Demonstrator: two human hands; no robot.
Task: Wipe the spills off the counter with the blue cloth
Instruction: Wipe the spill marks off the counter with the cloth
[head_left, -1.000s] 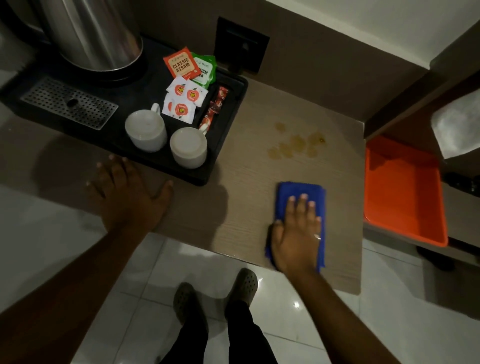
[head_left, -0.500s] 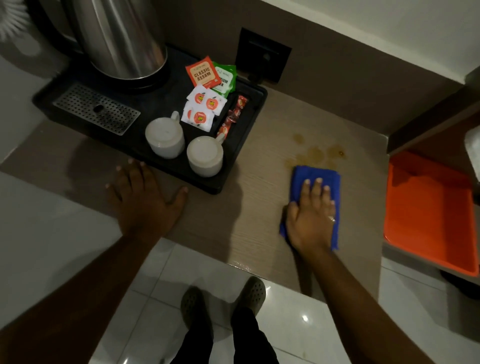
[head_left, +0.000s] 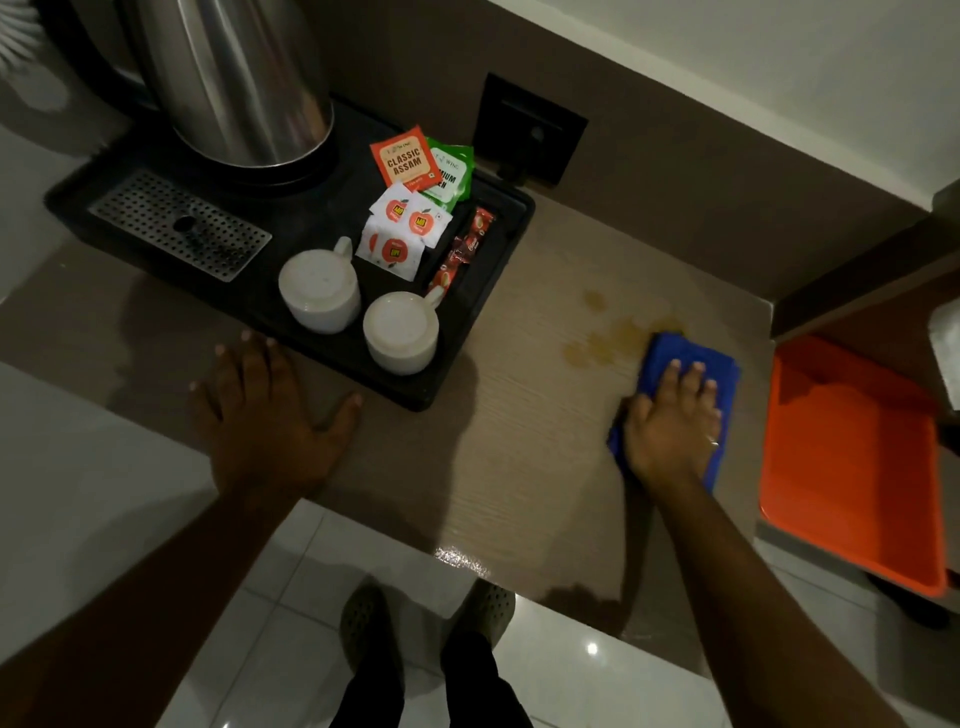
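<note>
A folded blue cloth (head_left: 685, 358) lies flat on the wooden counter (head_left: 519, 441), right of centre. My right hand (head_left: 672, 423) presses down on it with fingers together, covering most of it. Yellowish spills (head_left: 608, 340) spot the counter just left of and beyond the cloth; the cloth's far corner touches the rightmost spots. My left hand (head_left: 270, 415) rests flat on the counter at the left, fingers spread, holding nothing, just in front of the black tray.
A black tray (head_left: 483, 332) at the back left carries a steel kettle (head_left: 234, 78), two white cups (head_left: 319, 288), tea sachets (head_left: 408, 163) and a drip grille. An orange tray (head_left: 852, 467) sits lower at the right. A wall socket (head_left: 530, 130) is behind. Floor tiles and my feet lie below.
My right hand has slid the cloth away from me, up to the spills and now a little to the right, so its far corner reaches them. The left hand has stayed put.
</note>
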